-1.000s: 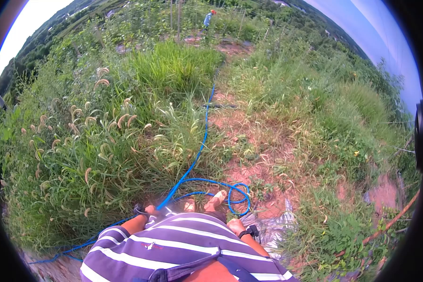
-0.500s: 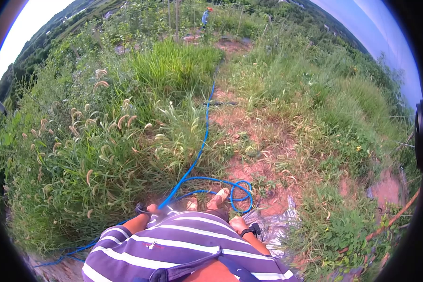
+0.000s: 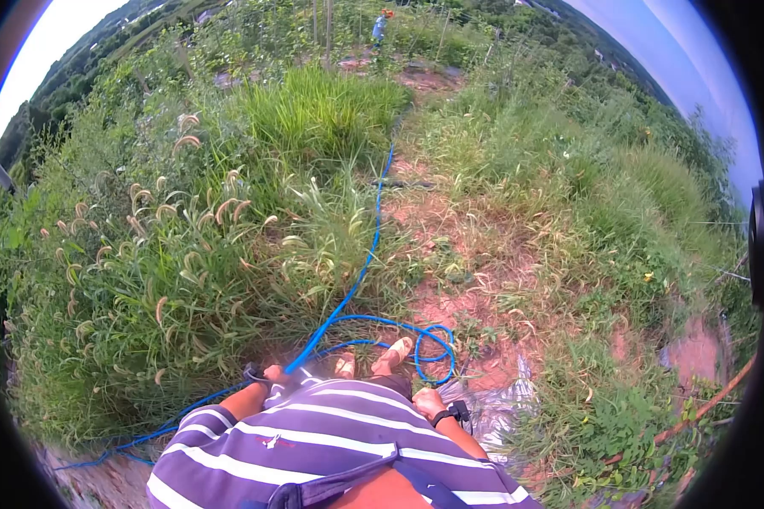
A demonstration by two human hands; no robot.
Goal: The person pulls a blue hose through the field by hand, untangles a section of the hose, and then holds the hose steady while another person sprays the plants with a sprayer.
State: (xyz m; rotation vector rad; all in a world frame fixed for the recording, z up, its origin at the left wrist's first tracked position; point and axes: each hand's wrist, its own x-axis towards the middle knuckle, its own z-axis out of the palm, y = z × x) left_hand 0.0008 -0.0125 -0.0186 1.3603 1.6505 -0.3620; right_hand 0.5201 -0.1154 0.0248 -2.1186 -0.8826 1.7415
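A blue hose (image 3: 362, 273) runs down the path and passes my left hand (image 3: 274, 373) at the lower centre. My left hand is closed at the hose, against the striped shirt; the fingers are partly hidden and blurred. My right hand (image 3: 428, 402) hangs by the right side of the shirt, its fingers curled, with a dark band on the wrist. What it holds, if anything, is hidden. Just beyond, a loop of the hose lies on the ground beside my sandalled feet (image 3: 392, 356).
Tall grass with seed heads (image 3: 161, 254) stands on the left. A reddish dirt path (image 3: 433, 222) leads forward. Silvery plastic sheeting (image 3: 497, 416) lies at my right. A person (image 3: 379, 32) in blue with orange headwear is far off among plants and poles. A brown stick (image 3: 709, 400) leans at right.
The view has shifted slightly, so the path and far person appear a little further right. Both hands stay in nearly the same place.
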